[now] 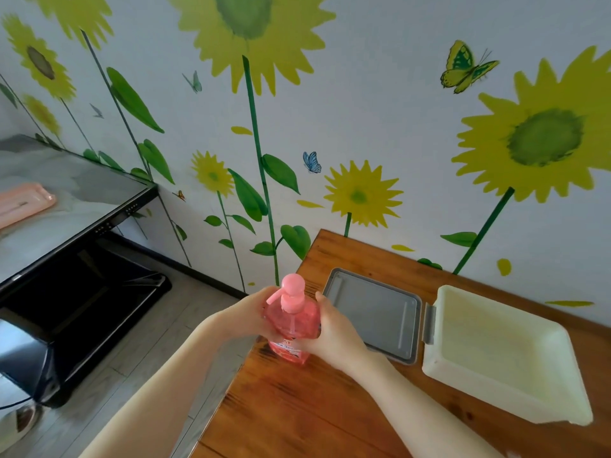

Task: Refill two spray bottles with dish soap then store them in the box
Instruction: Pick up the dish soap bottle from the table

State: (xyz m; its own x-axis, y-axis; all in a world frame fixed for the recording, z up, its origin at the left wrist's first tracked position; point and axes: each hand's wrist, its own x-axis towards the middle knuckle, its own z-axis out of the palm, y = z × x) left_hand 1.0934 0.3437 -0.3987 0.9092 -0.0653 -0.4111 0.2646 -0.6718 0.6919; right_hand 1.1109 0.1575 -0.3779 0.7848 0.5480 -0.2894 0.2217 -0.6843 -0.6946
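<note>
Tabletop surface: a wooden table (297,408) with a reddish-brown grain stands against a wall (380,94) painted with yellow sunflowers, green leaves and butterflies. A cream plastic box (443,365) sits open on the right part of the table. Its grey lid (373,319) lies flat just beside it on the left, joined to the box by a grey clip (428,323). Left of the table, grey plank flooring (139,342) runs to the wall. A dark stand with a glossy top (66,206) occupies the far left and carries a pink tray (23,201).

The dish soap bottle (294,322), translucent pink with a pink pump head (292,287), stands upright at the table's left edge, well apart from the box and near the lid's left corner. Whether its base rests on the wood cannot be told.

The left hand (251,312) grips the bottle's left side, fingers curled round its shoulder. The right hand (334,332) grips the right side, fingers wrapped round the body and thumb up beside the pump collar. The bottle sits between the two palms, with the pump head clear above the fingers.
</note>
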